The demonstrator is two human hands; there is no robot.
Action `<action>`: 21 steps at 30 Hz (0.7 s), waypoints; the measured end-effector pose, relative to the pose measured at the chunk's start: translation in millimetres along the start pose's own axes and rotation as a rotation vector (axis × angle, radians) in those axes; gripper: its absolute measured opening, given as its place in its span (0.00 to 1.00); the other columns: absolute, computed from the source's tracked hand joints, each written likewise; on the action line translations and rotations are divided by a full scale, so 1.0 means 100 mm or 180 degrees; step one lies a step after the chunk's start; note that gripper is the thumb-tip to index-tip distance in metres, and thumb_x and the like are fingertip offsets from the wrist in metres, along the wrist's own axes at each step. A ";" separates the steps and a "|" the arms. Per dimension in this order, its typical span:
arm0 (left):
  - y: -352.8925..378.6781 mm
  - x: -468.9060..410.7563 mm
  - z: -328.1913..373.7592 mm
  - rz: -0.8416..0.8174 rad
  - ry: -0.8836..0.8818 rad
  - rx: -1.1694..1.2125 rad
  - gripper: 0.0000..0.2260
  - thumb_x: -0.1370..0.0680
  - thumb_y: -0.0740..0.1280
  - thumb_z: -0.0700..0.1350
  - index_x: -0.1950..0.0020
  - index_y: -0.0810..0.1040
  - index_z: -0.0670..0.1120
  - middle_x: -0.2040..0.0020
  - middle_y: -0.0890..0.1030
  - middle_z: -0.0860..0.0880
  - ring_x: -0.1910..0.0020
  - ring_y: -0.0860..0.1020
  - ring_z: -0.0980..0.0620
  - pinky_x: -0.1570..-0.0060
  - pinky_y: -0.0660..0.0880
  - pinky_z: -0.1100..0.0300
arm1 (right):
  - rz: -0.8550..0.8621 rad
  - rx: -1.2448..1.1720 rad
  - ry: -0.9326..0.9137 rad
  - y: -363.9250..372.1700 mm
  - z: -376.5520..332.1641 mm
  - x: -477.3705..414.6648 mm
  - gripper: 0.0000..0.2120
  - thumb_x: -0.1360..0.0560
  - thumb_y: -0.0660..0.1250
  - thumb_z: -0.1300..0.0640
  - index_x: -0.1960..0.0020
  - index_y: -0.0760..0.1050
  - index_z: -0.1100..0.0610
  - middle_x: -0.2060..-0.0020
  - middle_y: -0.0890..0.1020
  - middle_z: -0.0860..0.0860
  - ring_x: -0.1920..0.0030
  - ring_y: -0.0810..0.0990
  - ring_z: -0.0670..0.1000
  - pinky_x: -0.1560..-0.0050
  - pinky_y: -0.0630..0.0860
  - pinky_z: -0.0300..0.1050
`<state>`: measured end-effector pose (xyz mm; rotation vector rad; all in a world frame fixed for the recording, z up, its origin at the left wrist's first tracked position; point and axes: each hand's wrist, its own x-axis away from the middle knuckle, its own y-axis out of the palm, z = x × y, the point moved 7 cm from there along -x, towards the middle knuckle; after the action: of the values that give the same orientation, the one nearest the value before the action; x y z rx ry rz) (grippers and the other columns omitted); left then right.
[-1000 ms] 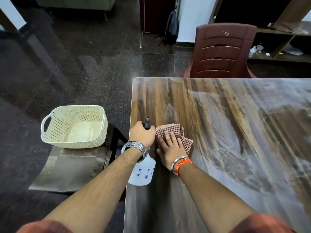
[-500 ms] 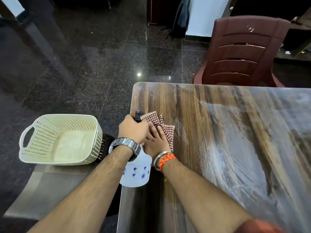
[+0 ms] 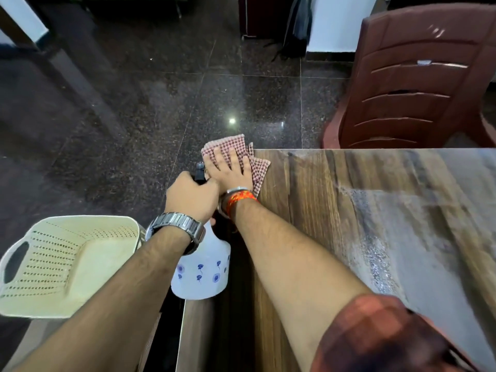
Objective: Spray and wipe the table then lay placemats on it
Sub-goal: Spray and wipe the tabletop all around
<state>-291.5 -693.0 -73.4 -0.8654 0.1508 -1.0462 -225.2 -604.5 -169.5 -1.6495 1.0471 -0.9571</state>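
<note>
While the right hand (image 3: 228, 167) presses the cloth (image 3: 257, 167) flat at the table (image 3: 308, 237) corner, frame center, the left hand (image 3: 192, 196) grips the spray bottle (image 3: 204, 272); wiping is under way, placemats unlaid.

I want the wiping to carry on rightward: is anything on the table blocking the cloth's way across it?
Nothing visible does. The right hand presses the cloth at the table's far-left corner; the tabletop to its right is bare, only streaked wet.

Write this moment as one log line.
step: wiping | right hand: flat on checked cloth, table far-left corner | left hand: holds spray bottle
</note>
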 end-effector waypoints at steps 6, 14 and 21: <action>0.24 0.08 0.25 -0.0337 0.0196 0.0102 0.08 0.22 0.63 0.47 0.50 0.77 0.43 0.55 0.81 0.43 0.72 0.74 0.54 0.86 0.64 0.72 | 0.0250 -0.0185 0.0652 -0.18 0.67 0.06 0.26 0.20 0.47 0.44 0.23 0.48 0.43 0.22 0.47 0.44 0.23 0.42 0.55 0.27 0.37 0.61; 0.50 0.25 0.23 -0.0672 -0.0019 0.0290 0.08 0.24 0.63 0.48 0.49 0.74 0.44 0.56 0.81 0.44 0.73 0.81 0.45 0.80 0.74 0.63 | 0.0596 -0.0058 0.2116 -0.44 2.38 0.81 0.27 0.22 0.46 0.43 0.23 0.50 0.43 0.22 0.49 0.45 0.23 0.45 0.57 0.28 0.39 0.64; 0.40 0.43 0.02 -0.0625 -0.0112 0.0254 0.10 0.24 0.62 0.47 0.46 0.75 0.43 0.53 0.81 0.43 0.71 0.81 0.45 0.75 0.80 0.57 | 0.0549 0.0203 0.1677 -0.34 1.89 1.16 0.27 0.21 0.46 0.43 0.23 0.50 0.44 0.23 0.52 0.46 0.24 0.49 0.59 0.28 0.41 0.66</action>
<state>-240.4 -717.7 -87.7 -0.8374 -0.0060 -1.2112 -5.8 -650.5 -172.6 -1.2538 1.4625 -1.3293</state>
